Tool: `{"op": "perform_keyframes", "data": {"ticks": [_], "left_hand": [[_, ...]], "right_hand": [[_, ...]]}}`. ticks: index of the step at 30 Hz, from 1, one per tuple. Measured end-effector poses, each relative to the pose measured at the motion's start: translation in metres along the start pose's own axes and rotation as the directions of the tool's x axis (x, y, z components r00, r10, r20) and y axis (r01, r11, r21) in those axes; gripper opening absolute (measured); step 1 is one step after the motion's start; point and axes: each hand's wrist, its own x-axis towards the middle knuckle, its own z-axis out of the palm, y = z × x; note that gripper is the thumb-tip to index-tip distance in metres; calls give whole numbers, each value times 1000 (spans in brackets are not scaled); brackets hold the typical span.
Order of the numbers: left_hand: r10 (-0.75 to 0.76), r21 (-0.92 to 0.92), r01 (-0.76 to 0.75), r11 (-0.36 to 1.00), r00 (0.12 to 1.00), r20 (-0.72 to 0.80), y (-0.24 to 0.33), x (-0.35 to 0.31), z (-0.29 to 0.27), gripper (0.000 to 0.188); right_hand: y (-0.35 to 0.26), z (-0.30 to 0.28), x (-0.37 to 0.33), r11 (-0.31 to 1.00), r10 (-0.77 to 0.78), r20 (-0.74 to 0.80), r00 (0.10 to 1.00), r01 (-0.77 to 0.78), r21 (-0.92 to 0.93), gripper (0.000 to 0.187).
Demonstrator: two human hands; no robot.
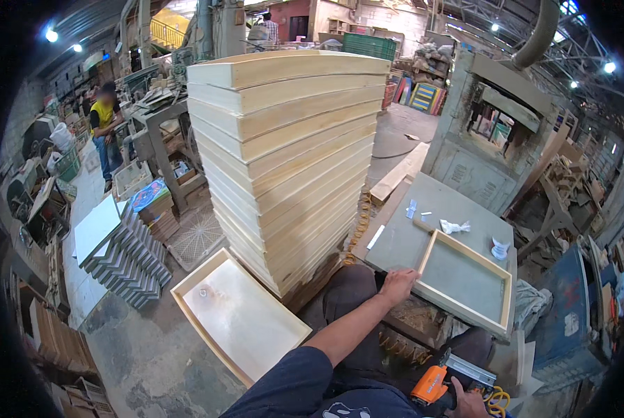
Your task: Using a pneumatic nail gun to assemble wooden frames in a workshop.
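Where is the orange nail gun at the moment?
In the head view, the orange nail gun is at the lower right, in the right hand, just left of the yellow coiled hose and below the wooden frame.

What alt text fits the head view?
A person's left hand holds a pale wooden frame on a grey table while the right hand holds an orange nail gun. A tall stack of wooden trays stands to the left in a cluttered workshop.

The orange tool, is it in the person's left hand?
No, the right hand holds the orange tool, while the left hand is at the wooden frame.
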Motion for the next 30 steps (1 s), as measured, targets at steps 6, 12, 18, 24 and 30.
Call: {"op": "perform_keyframes", "data": {"ticks": [6,12,18,24,30], "left_hand": [[18,-57,-18,998,1000,6,-3,0,1,27],[-1,19,0,1000,997,74,-11,6,9,34],[79,48,-82,996,996,51,-12,10,1,28],[69,27,-72,997,995,74,-4,7,-10,26],[-1,30,-3,1000,992,126,-3,9,-12,31]], "right_hand": [[18,-5,19,937,109,119,987,-62,-344,93],[17,-28,60,932,-189,-145,971,132,-336,104],[-12,-38,94,951,-256,-196,947,209,-229,102],[-29,-24,133,942,-270,-179,946,221,-253,101],[-30,-12,154,960,-234,-180,955,198,-197,100]]}}
